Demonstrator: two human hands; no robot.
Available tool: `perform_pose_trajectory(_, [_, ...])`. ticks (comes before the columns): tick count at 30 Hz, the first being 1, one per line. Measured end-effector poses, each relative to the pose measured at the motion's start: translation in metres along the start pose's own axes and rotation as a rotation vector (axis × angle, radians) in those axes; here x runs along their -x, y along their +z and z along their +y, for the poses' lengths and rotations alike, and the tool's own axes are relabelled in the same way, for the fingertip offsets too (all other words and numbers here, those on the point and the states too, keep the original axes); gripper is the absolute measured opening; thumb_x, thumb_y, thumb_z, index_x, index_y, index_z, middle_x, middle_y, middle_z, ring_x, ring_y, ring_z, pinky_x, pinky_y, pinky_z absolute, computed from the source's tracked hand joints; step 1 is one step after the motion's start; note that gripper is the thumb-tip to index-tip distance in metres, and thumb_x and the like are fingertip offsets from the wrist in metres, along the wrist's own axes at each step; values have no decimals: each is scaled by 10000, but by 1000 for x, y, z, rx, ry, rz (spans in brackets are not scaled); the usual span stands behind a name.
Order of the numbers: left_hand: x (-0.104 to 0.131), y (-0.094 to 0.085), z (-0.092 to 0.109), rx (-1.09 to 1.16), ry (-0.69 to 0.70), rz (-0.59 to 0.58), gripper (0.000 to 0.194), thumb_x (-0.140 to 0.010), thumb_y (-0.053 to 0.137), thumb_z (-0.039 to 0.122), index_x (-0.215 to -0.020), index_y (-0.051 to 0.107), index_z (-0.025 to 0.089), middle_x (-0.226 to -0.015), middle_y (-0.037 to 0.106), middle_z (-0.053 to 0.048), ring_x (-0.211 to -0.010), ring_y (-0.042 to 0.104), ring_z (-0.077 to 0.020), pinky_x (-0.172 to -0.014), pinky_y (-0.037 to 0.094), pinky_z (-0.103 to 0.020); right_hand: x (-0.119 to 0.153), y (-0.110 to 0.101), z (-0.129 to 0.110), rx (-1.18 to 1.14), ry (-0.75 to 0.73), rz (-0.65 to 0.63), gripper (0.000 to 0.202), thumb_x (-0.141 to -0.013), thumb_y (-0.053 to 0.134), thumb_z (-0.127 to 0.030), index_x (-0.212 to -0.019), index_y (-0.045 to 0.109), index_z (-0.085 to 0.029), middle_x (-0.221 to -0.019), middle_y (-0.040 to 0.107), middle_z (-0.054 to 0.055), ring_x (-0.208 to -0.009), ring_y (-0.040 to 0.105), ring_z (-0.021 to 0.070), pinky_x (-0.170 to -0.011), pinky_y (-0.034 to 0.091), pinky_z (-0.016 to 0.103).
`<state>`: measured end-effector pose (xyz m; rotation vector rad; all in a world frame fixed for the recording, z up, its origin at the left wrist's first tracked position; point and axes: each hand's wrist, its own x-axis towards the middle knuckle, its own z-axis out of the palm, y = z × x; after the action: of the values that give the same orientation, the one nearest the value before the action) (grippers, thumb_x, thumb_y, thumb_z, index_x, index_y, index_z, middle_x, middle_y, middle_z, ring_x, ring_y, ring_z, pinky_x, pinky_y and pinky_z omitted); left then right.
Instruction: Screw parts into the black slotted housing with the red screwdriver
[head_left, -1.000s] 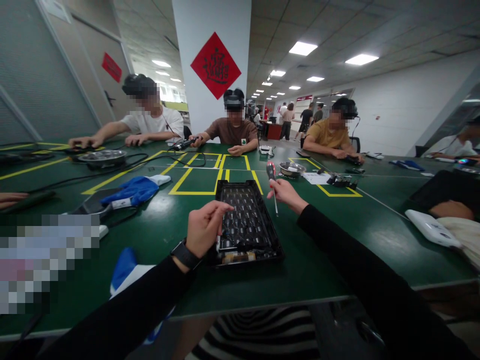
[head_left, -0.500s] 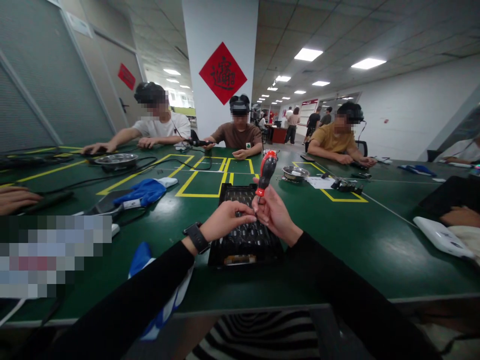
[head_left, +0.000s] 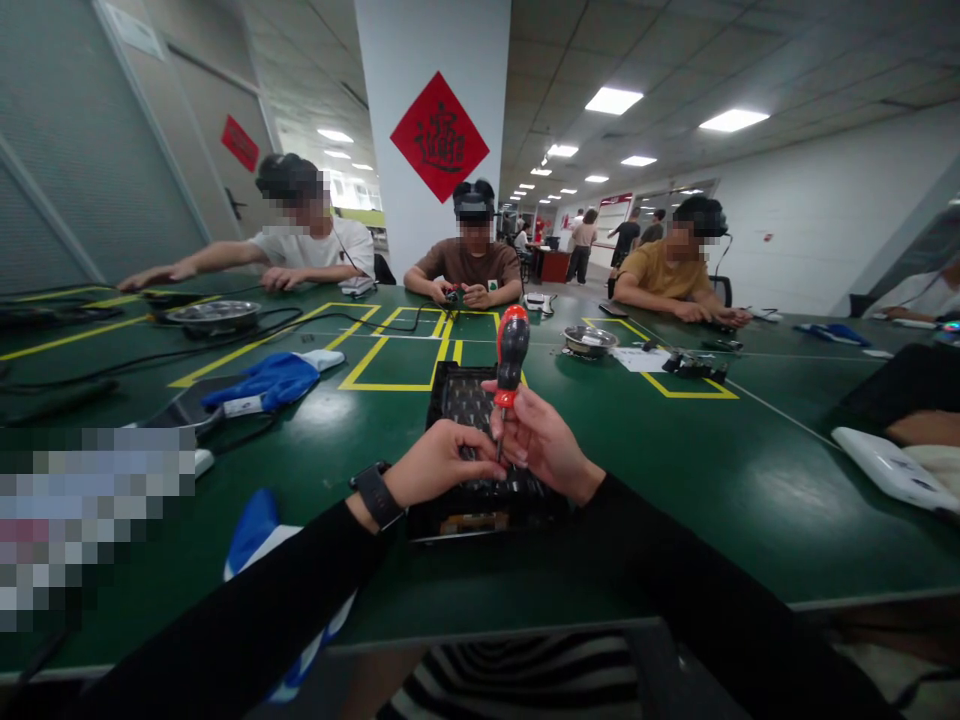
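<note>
- A black case (head_left: 431, 525) lies on the green bench (head_left: 720, 520).
- Right hand (head_left: 553, 440), over the case's right half, pinches the red-and-black screwdriver (head_left: 513, 345) nearly upright above the case.
- Left hand (head_left: 431, 465), over its left half, curls fingertips by the shaft (head_left: 500, 446); I can't tell whether they grip.

The worktop (head_left: 750, 470) is green, with yellow tape lines (head_left: 386, 388) on it. To the left lies a blue and white glove (head_left: 274, 380); farther back there is a metal bowl (head_left: 216, 312). On the right side, a second metal bowl (head_left: 590, 343) stands near a white sheet (head_left: 639, 359) and some black parts (head_left: 694, 368). Across sit three persons wearing headsets, in a white shirt (head_left: 341, 245), a brown shirt (head_left: 442, 262) and a yellow shirt (head_left: 652, 275). Behind them, a red diamond-shaped sign (head_left: 427, 115) hangs on the pillar (head_left: 433, 40).
</note>
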<state>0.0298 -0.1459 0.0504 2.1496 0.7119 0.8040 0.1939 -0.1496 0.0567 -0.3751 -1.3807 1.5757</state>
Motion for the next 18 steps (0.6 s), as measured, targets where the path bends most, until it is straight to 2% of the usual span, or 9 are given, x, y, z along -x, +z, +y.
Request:
perform_pose_trajectory(5, [3, 1, -2, 37, -40, -12, 259, -697, 637, 353, -745, 680, 103, -689, 663, -25, -634, 561, -116, -629, 428, -212, 1, -3, 4, 52, -24, -33, 312, -844, 470, -332, -1132, 407, -229, -727, 613, -17, -364, 463, 53, -354, 338, 167])
perform_pose_trajectory(11, [3, 0, -1, 14, -47, -19, 266, -689, 638, 360, -746, 680, 104, -749, 669, -49, -699, 583, -143, -669, 448, -238, 2, 1, -3, -46, 88, -37, 396, -891, 286, -373, -1140, 492, -143, -688, 588, 10, -391, 443, 53, -402, 358, 193])
perform_pose_trajectory(18, [4, 0, 0, -19, -44, -5, 261, -682, 640, 360, -702, 682, 103, -652, 653, -31, -627, 568, -129, -601, 440, -224, 3, 1, 0, 2, 17, -54, 271, -854, 421, -315, -1085, 463, -179, -739, 643, 21, -366, 451, 50, -380, 350, 174])
